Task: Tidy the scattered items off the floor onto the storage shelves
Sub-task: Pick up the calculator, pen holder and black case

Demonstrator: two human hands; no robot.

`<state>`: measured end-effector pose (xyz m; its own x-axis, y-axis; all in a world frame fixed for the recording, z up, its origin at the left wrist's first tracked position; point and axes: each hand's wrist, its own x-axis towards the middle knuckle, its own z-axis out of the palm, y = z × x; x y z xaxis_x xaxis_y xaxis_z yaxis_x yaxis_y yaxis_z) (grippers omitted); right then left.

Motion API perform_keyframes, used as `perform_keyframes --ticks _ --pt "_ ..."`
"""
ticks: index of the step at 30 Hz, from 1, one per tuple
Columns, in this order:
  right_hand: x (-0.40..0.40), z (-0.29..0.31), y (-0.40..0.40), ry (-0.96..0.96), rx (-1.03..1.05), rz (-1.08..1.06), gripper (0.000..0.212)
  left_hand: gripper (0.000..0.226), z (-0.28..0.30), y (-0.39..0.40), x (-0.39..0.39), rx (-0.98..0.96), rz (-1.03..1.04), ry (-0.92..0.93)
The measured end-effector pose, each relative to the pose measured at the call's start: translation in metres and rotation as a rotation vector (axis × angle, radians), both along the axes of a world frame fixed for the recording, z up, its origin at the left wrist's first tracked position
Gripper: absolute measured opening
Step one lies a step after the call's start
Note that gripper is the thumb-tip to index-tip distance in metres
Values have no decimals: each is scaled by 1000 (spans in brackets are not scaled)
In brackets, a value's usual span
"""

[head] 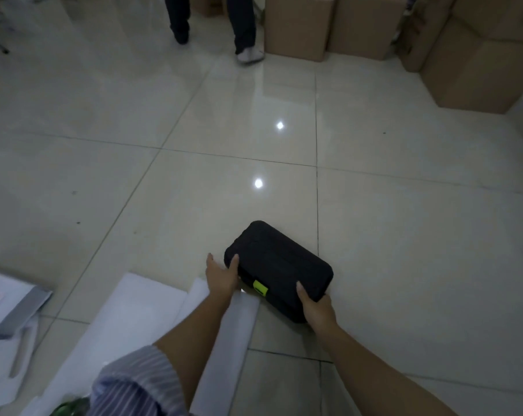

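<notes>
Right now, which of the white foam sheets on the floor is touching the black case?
The narrow white foam sheet under the left forearm; its far end runs beneath the black case. The wider white sheet beside it lies apart.

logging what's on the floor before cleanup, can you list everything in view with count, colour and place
case: 1, black with a lime-green latch, on the floor near centre, held at both ends
foam sheets: a few, white, on the floor lower left, partly under the arms
flat box: 1, white and grey, far left on the floor
cardboard boxes: several, brown, stacked along the top and right
another person's legs: 1 pair, dark trousers, top centre, by the boxes
floor: glossy pale tiles
striped sleeve: 1, blue-white, bottom left
hands: left hand at the case's left end, right hand gripping its near right end
</notes>
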<state>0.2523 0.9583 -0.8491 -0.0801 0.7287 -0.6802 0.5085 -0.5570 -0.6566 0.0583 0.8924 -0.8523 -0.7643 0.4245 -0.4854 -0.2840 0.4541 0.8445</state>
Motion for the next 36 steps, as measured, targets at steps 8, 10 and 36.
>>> perform_keyframes --ticks 8,10,36 --pt "-1 7 10 167 -107 -289 129 45 -1 9 3 123 -33 -149" --pt "12 10 18 228 -152 -358 122 45 7 11 17 170 -15 -211" --pt "387 207 -29 603 344 -1109 35 46 185 140 405 441 -772 -320"
